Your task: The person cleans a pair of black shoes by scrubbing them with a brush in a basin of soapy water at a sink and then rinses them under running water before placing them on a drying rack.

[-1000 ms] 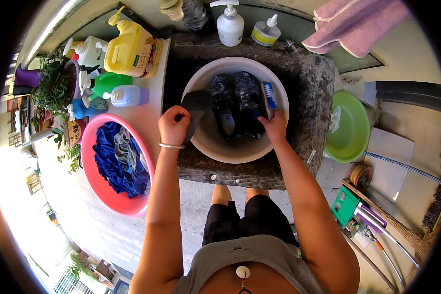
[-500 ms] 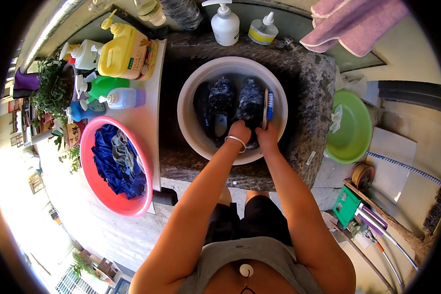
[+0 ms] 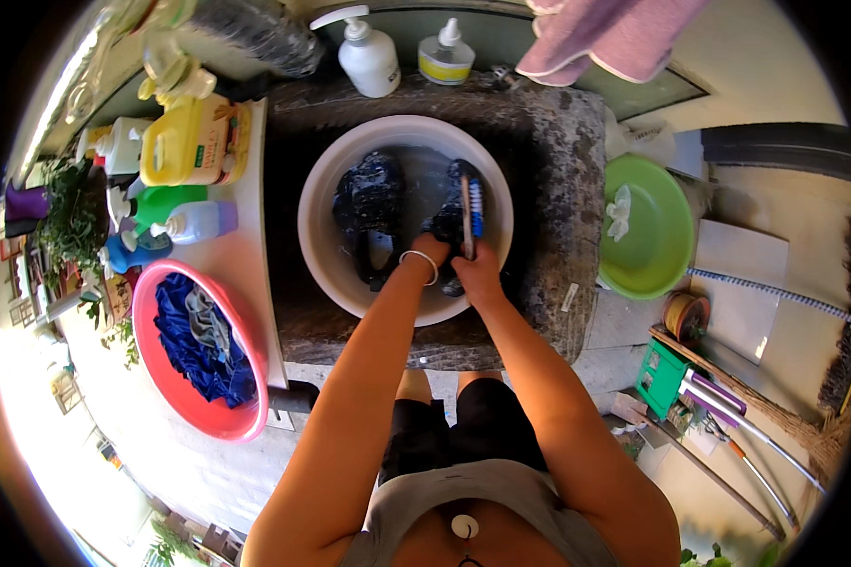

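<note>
White basin: a round white basin (image 3: 323, 248) sits on a dark stone slab (image 3: 558, 189). It holds water, a dark blue wet garment (image 3: 369, 203) on its left side and more dark cloth on its right.
Scrub brush: a brush (image 3: 468, 215) with blue bristles stands on edge at the right side of the white basin, on the dark cloth.
Right hand: the right hand (image 3: 477, 277) is at the near end of the brush, fingers curled down onto the wet cloth. Whether they grip the brush handle cannot be told.
Left hand: the left hand (image 3: 429, 251), with a thin bracelet at the wrist, reaches into the basin just beside the right hand. Its fingers dip into the dark cloth and are hidden, so their spread cannot be told.
Red basin: a red basin (image 3: 161, 378) at the near left holds bright blue cloth (image 3: 184, 340) with a grey piece on top.
Green basin: a green basin (image 3: 667, 236) to the right holds a small pale crumpled thing, hard to make out.
Bottles: a yellow jug (image 3: 184, 142) and coloured bottles stand at the far left; a white pump bottle (image 3: 367, 57) stands at the far edge of the slab.
Cut off: a purple towel (image 3: 615, 33) runs out of the top edge.
</note>
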Demonstrator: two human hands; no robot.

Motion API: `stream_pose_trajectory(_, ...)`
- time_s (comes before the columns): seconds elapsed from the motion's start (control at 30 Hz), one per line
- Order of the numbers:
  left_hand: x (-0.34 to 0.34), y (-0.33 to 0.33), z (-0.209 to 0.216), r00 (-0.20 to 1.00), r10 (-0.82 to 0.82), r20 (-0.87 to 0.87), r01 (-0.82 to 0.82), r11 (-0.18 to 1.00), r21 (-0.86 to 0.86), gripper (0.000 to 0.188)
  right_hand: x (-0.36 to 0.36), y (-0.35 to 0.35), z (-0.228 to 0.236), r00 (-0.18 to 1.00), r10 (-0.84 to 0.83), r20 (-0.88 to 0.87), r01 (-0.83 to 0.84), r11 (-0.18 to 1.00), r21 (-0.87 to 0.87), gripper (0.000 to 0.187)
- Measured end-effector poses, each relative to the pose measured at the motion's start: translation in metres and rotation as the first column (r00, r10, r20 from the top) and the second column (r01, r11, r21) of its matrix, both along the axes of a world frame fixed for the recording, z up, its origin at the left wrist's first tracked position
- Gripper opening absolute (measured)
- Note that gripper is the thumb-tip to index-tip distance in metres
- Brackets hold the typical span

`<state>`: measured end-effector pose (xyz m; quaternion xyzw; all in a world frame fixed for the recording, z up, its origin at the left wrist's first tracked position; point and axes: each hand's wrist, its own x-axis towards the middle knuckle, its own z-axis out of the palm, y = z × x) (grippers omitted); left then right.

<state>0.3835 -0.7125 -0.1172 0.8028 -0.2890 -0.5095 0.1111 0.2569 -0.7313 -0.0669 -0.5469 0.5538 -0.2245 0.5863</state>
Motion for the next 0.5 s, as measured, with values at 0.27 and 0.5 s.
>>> stream_pose_trajectory(0.27,0.012,-0.001,-0.016,0.935,-0.346,-0.080,0.349,0.937,0.019,0.035,-0.002,0.001,-0.011,1.000,-0.004,0.017,0.003,0.997,0.072,0.017)
stream_pose_trajectory(0.5,-0.005,0.007,0.022,0.984,0.151,0.098,-0.142,0.986,-0.087,0.037,0.001,0.006,-0.004,0.982,-0.179,-0.061,0.188,0.966,0.180,0.015)
